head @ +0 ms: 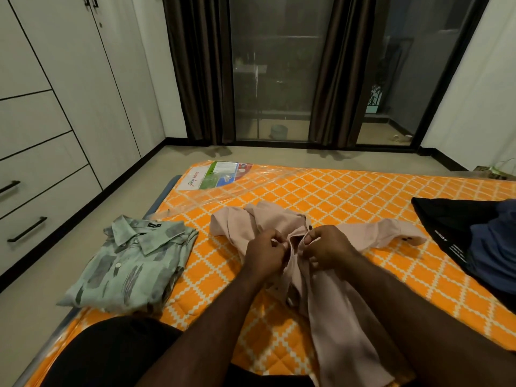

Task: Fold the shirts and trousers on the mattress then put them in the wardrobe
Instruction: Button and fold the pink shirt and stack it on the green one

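At centre, left hand (265,254): fingers curled, pinching one front edge of the pink shirt (349,317) just below the collar. Beside it, right hand (329,247): fingers curled, pinching the opposite front edge, thumb on top. Hands close together over the shirt's centre opening; contact between them not determinable.

Pink shirt: spread front-up on the orange mattress (335,196), in the middle of its near half. Collar end far, hem end near, partly under the right forearm. One sleeve bunched at far left; the other stretched out to the right, cuff flat on the mattress.

Left of the pink shirt and apart from it: green patterned shirt (131,261), folded, collar uppermost, at the mattress's left edge.

At the right edge: black garment (452,233) with small white print, a blue garment (494,247) lying on it; type of either not determinable.

Mattress in clear plastic wrap, with a printed label (220,174) at the far-left corner.

Far left: white wardrobe (55,107), doors closed, black bar handles on the drawers. Far wall: glass doors (276,79) between dark brown curtains (195,65).
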`<move>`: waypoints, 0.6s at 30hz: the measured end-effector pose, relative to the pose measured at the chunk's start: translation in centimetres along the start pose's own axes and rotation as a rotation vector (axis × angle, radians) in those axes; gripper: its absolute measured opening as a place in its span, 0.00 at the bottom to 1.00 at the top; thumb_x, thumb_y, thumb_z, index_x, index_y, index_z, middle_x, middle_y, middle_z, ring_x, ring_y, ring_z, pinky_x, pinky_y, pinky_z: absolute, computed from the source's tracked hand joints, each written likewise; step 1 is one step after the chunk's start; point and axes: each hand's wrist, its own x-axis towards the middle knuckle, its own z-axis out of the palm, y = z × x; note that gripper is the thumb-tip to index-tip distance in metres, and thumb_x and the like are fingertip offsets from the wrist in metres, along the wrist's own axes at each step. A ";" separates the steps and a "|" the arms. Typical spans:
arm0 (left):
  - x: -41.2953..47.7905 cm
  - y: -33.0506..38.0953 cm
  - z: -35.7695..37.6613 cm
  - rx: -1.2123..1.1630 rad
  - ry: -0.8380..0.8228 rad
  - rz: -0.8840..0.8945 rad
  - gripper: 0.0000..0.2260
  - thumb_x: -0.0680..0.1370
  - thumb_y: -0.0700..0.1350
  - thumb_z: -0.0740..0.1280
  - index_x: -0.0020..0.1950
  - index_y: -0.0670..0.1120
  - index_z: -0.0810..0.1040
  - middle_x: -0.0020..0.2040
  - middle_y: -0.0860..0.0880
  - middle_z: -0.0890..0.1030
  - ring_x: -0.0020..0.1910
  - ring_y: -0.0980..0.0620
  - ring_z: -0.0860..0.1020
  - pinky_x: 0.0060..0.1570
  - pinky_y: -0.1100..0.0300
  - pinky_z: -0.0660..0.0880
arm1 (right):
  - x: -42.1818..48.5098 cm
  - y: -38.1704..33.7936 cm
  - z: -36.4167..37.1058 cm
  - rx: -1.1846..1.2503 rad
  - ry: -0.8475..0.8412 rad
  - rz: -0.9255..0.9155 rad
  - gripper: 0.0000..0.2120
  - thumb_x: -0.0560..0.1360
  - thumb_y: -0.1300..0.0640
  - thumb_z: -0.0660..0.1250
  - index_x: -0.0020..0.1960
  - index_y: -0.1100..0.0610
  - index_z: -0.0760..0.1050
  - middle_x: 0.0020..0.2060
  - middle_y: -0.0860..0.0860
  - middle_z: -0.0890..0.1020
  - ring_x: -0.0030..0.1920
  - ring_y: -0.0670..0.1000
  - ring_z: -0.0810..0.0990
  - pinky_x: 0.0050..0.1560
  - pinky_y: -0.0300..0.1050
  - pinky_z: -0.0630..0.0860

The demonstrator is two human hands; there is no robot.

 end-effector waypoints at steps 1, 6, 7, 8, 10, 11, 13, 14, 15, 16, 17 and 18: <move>-0.2 0.1 0.0 -0.017 -0.030 -0.001 0.02 0.79 0.45 0.71 0.50 0.50 0.83 0.44 0.52 0.84 0.42 0.53 0.83 0.44 0.52 0.83 | -0.2 -0.1 -0.1 0.131 -0.045 0.043 0.10 0.71 0.77 0.70 0.41 0.62 0.79 0.35 0.63 0.81 0.26 0.54 0.78 0.26 0.43 0.77; -0.9 0.9 0.2 -0.090 -0.126 -0.004 0.09 0.79 0.49 0.71 0.59 0.50 0.82 0.46 0.51 0.85 0.41 0.53 0.84 0.43 0.52 0.83 | -0.5 -0.6 -0.5 0.427 -0.188 0.131 0.17 0.72 0.79 0.64 0.53 0.63 0.79 0.46 0.62 0.82 0.40 0.59 0.83 0.38 0.48 0.83; -0.8 0.9 0.2 -0.085 -0.136 0.000 0.10 0.80 0.49 0.70 0.61 0.51 0.81 0.47 0.51 0.84 0.43 0.53 0.83 0.44 0.52 0.82 | -0.6 -0.6 -0.5 0.447 -0.200 0.131 0.16 0.72 0.79 0.64 0.53 0.64 0.79 0.46 0.62 0.83 0.41 0.59 0.83 0.40 0.49 0.84; -0.8 1.0 0.1 -0.095 -0.155 -0.004 0.10 0.81 0.49 0.69 0.62 0.52 0.80 0.48 0.51 0.84 0.42 0.54 0.83 0.43 0.53 0.82 | -0.5 -0.6 -0.4 0.456 -0.202 0.127 0.15 0.72 0.79 0.64 0.52 0.63 0.79 0.46 0.62 0.83 0.41 0.59 0.83 0.41 0.50 0.84; -0.8 1.1 -0.1 -0.124 -0.202 -0.013 0.11 0.82 0.48 0.67 0.65 0.53 0.77 0.45 0.50 0.83 0.37 0.54 0.81 0.38 0.56 0.79 | -0.5 -0.6 -0.3 0.449 -0.181 0.114 0.14 0.72 0.78 0.65 0.52 0.63 0.79 0.45 0.62 0.82 0.40 0.59 0.84 0.40 0.49 0.83; -0.8 1.2 -0.1 -0.129 -0.216 -0.009 0.12 0.82 0.47 0.67 0.65 0.53 0.76 0.42 0.49 0.83 0.34 0.54 0.80 0.36 0.56 0.77 | -0.5 -0.6 -0.2 0.447 -0.166 0.109 0.14 0.72 0.78 0.66 0.52 0.63 0.79 0.44 0.62 0.82 0.38 0.58 0.84 0.38 0.48 0.83; -0.8 1.3 -0.2 -0.123 -0.226 0.003 0.12 0.82 0.45 0.67 0.64 0.53 0.75 0.37 0.48 0.81 0.31 0.54 0.78 0.33 0.56 0.75 | -0.5 -0.6 -0.2 0.447 -0.129 0.103 0.15 0.71 0.78 0.67 0.53 0.63 0.78 0.44 0.63 0.82 0.35 0.57 0.84 0.35 0.46 0.81; -0.8 1.3 -0.3 -0.112 -0.230 0.012 0.11 0.81 0.44 0.68 0.63 0.53 0.75 0.37 0.48 0.81 0.31 0.53 0.78 0.33 0.55 0.75 | -0.4 -0.5 -0.2 0.444 -0.105 0.102 0.15 0.71 0.78 0.68 0.53 0.63 0.78 0.44 0.63 0.82 0.35 0.57 0.84 0.34 0.46 0.81; -0.7 1.3 -0.4 -0.096 -0.240 0.029 0.11 0.80 0.43 0.68 0.61 0.53 0.75 0.37 0.47 0.82 0.32 0.52 0.80 0.33 0.54 0.76 | -0.3 -0.4 -0.2 0.438 -0.080 0.100 0.16 0.71 0.77 0.68 0.54 0.63 0.78 0.45 0.63 0.82 0.36 0.57 0.84 0.34 0.46 0.81; -0.7 1.3 -0.6 -0.073 -0.258 0.056 0.09 0.80 0.43 0.69 0.57 0.53 0.76 0.39 0.47 0.83 0.34 0.51 0.81 0.34 0.53 0.77 | -0.2 -0.4 -0.2 0.428 -0.060 0.093 0.16 0.70 0.77 0.69 0.53 0.62 0.78 0.45 0.63 0.82 0.37 0.58 0.84 0.33 0.46 0.81; -0.8 1.3 -0.8 -0.051 -0.284 0.085 0.07 0.79 0.41 0.70 0.53 0.52 0.77 0.40 0.47 0.84 0.36 0.49 0.82 0.35 0.52 0.78 | -0.2 -0.3 -0.2 0.414 -0.042 0.086 0.16 0.70 0.77 0.69 0.53 0.62 0.77 0.45 0.64 0.82 0.38 0.58 0.84 0.32 0.45 0.80; -0.8 1.3 -0.9 -0.025 -0.308 0.107 0.07 0.77 0.40 0.71 0.50 0.51 0.78 0.41 0.47 0.84 0.37 0.48 0.83 0.37 0.50 0.79 | -0.2 -0.3 -0.2 0.397 -0.028 0.079 0.16 0.70 0.77 0.70 0.52 0.61 0.77 0.45 0.64 0.82 0.38 0.59 0.84 0.31 0.45 0.79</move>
